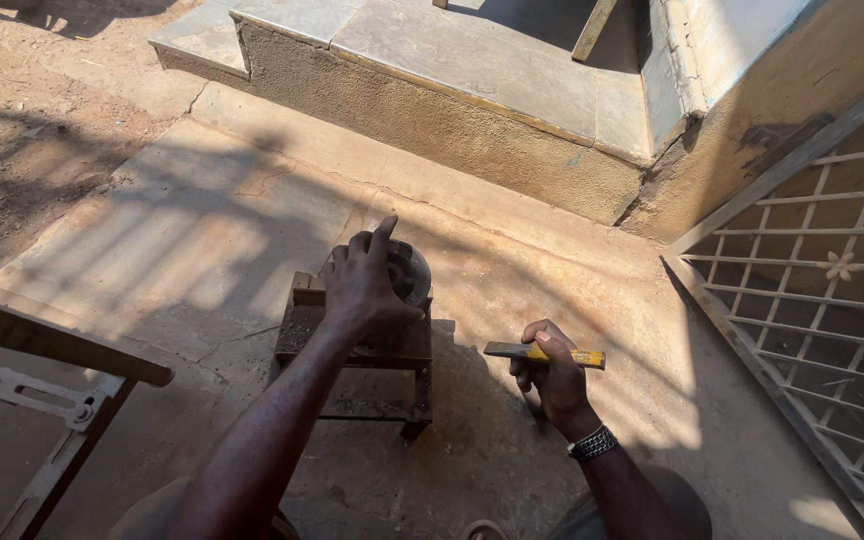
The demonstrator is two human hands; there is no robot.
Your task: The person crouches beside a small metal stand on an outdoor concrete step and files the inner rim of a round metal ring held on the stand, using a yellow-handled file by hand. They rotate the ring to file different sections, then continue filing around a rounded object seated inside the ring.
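Pressing your left hand (pixel 362 285) flat and open on the round dark metal part (pixel 402 270) atop the small metal stand (pixel 357 350): hold it square. Right of the stand, your right hand (pixel 552 375) grips a yellow-handled chisel (pixel 544 353), level. Part looks ribbed, grimy

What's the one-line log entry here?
left hand: on round dark metal part atop small metal stand | right hand: gripping yellow-handled chisel

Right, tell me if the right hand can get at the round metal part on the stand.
Probably yes: the right hand is beside the stand with open floor between, but it holds a yellow-handled tool, and the left hand covers the round metal part.
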